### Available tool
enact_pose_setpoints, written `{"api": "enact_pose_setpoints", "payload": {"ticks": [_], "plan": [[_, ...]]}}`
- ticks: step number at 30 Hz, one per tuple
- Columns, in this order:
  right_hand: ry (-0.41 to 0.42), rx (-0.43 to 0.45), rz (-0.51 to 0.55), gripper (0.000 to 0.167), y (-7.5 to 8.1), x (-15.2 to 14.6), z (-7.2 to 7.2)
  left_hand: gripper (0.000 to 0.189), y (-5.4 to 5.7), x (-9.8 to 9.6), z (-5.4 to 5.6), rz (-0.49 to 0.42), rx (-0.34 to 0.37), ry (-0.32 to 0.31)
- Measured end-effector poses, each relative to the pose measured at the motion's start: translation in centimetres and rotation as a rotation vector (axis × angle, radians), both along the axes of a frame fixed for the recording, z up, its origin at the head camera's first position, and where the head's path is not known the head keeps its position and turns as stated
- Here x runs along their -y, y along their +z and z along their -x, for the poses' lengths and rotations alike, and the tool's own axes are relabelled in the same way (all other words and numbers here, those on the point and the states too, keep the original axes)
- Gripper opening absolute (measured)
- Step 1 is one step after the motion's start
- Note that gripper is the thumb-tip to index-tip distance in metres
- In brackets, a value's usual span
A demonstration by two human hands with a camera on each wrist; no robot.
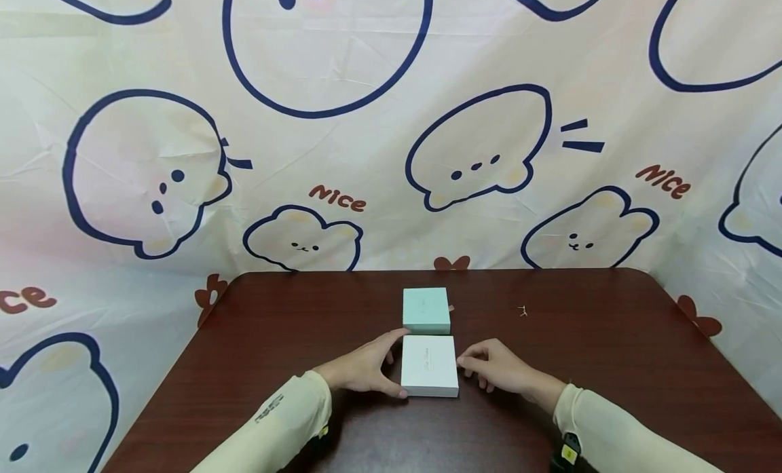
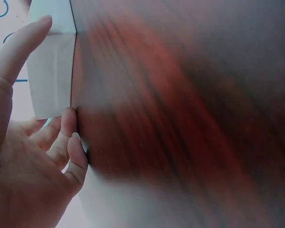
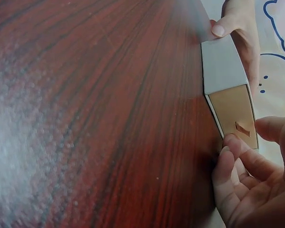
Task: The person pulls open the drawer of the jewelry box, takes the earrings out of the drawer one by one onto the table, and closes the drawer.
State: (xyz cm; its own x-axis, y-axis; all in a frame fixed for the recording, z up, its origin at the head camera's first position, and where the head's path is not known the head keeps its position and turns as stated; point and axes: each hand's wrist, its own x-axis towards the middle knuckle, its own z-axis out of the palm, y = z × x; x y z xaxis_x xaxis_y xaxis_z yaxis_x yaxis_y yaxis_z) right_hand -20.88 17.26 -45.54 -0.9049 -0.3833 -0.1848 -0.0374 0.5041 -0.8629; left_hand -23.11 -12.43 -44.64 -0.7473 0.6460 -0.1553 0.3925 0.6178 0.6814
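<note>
A white drawer box [image 1: 428,364] with faint lettering on its lid lies flat on the table. My left hand [image 1: 364,364] holds it from the left, thumb at the near corner and forefinger toward the far one. In the right wrist view the box's end shows a tan drawer front [image 3: 230,111] with a small ribbon tab [image 3: 242,128]. Around that end is my right hand [image 3: 256,175], its thumb and forefinger apart on either side of the tab. From the head view the right fingertips [image 1: 462,362] are right at the box's right edge.
Directly behind the white box lies a mint-green box [image 1: 425,310], a small tab sticking out at its right. A tiny pale scrap [image 1: 523,311] lies farther right on the dark wooden table [image 1: 305,303]. A cartoon-printed curtain [image 1: 379,161] hangs behind the table's far edge.
</note>
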Motion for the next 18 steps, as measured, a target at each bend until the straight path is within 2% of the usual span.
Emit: {"api": "enact_pose_setpoints", "payload": {"ticks": [7,18], "plan": [[-0.008,-0.002,-0.004,0.025,-0.35,0.11,0.1,0.107,-0.23,-0.08,0.09,0.011,0.011,-0.004],[-0.004,-0.012,-0.02,0.024,-0.12,0.18,0.12,0.109,-0.76,-0.36,-0.06,0.031,-0.067,0.011]]}}
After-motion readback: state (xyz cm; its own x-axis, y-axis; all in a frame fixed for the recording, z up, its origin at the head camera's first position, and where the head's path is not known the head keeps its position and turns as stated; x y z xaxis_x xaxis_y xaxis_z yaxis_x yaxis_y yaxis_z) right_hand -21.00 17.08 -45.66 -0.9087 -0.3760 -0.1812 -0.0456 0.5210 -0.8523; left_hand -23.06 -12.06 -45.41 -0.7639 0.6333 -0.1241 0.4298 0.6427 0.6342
